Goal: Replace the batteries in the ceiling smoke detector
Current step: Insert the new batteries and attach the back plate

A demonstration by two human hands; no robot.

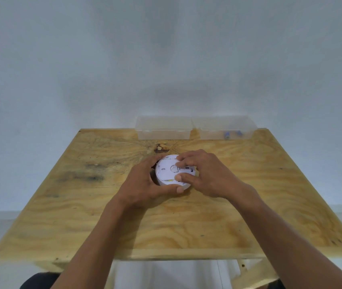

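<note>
Both hands meet on the detector (pixel 169 171) at the middle of the table (pixel 82 215). On the left side, the left hand (pixel 145 181) curls round the detector's left and near rim, thumb along the front edge, fingers hidden behind the far side; it grips the housing. Its forearm runs down to the bottom edge of the view.

Pale plywood makes up the table, with strong swirling grain, dark smudges on the left half and a brown knot (pixel 161 148) just beyond the detector. Behind it stands a plain, pale grey-blue wall (pixel 166 49), and a light floor shows on either side.

Round, white and flat, the detector lies with a labelled face upward: a small circular mark near the centre, a little slot to the left of it, a yellow strip by the near edge and some dark print to the right, too blurred to read.

Further right, the right hand (pixel 205 176) lies over the detector's right part, fingertips on the top face and thumb on the near side, curled in a hold.

At the table's far edge stand two clear boxes side by side: the left box (pixel 164 128), and the right box (pixel 225 127) with small blue things (pixel 232 134) inside.
</note>
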